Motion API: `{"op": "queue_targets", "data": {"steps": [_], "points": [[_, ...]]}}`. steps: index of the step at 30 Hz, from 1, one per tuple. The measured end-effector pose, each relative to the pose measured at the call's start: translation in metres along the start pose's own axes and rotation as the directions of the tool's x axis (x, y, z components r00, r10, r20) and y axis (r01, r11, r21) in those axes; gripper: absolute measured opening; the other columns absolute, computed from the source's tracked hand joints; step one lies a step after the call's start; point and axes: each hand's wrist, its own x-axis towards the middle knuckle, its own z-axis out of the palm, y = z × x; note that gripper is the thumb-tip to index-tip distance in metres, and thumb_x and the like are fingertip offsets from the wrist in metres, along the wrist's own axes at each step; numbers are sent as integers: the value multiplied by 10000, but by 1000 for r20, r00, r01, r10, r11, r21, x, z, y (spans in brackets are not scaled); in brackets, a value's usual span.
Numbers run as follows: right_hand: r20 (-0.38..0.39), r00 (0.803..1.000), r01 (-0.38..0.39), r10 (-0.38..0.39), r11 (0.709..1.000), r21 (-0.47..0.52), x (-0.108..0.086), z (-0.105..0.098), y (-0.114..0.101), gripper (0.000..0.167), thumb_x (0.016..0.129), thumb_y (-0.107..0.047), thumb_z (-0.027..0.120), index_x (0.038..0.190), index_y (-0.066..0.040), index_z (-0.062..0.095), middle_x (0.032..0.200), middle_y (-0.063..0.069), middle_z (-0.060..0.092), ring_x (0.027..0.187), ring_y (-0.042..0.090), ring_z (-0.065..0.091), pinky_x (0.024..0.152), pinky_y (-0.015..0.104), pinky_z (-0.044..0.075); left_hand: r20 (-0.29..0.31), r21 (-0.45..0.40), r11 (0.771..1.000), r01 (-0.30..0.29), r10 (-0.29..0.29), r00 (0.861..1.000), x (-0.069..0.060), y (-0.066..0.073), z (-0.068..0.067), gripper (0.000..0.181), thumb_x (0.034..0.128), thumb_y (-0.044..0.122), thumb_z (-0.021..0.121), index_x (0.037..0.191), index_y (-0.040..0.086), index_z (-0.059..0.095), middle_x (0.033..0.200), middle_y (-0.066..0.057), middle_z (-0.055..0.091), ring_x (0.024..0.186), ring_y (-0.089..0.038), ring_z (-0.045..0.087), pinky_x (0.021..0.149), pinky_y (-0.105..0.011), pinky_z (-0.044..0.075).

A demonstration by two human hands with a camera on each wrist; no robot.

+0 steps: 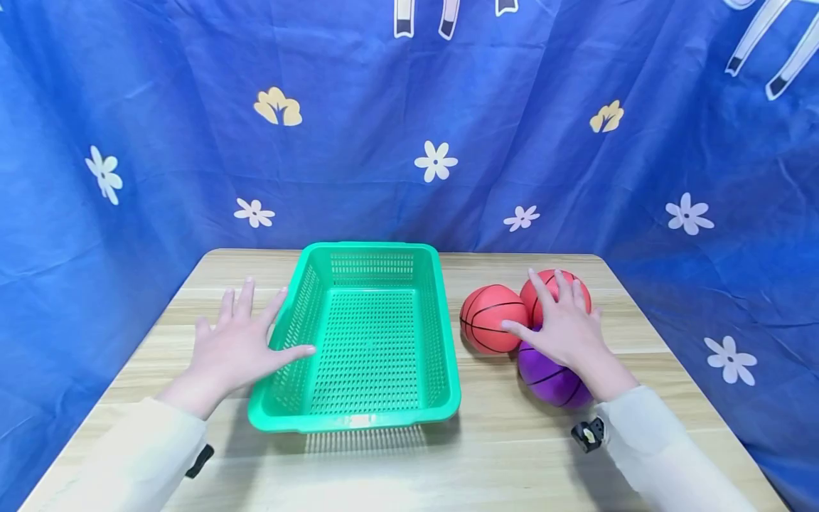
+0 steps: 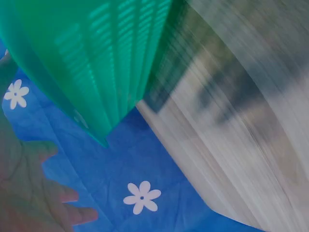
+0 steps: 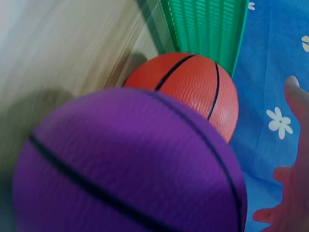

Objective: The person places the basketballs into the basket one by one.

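Note:
A green plastic basket (image 1: 371, 419) with perforated walls stands on the table, nothing inside it. Spread wide, my left hand (image 1: 233, 348) hovers by the basket's left side, its thumb over the rim; in the left wrist view the hand (image 2: 34, 183) shows apart from the basket wall (image 2: 96, 63). My right hand (image 1: 566, 331) is held with spread fingers above a cluster of small basketballs: a red ball (image 1: 489, 320) on the left, another red ball (image 1: 544, 284) behind, and a purple ball (image 1: 553, 377) in front. The right wrist view shows a gap between hand (image 3: 294, 169) and purple ball (image 3: 130, 159).
The wooden table (image 1: 512, 455) ends at a blue cloth backdrop (image 1: 358, 142) with white flowers, which closes off the back and both sides. The left red ball sits just right of the basket. Each wrist wears a black strap (image 1: 587, 434).

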Motion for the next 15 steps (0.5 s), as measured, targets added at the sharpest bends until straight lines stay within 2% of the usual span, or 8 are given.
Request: {"op": "queue_targets", "data": {"steps": [7,15], "points": [[-13,1000,-19,19,1000,-7,-7,-3,18,1036,774,-791,469,1547,-239,56,1515,304,93,1342,544,88,870,820,172,-24,1,1000,-17,17,1000,-4,-10,0,1104,708,851,463,1543,208,136,1526,-307,-27,1324,-584,32,893,-822,70],[-10,999,-43,43,999,29,-17,-7,36,1054,767,-785,492,1547,-208,80,1507,305,114,1334,534,125,859,812,194,-10,-52,998,-21,21,1000,-8,-18,2,1078,742,802,504,1544,190,123,1522,-314,-4,1322,-580,59,881,-812,117]]}}
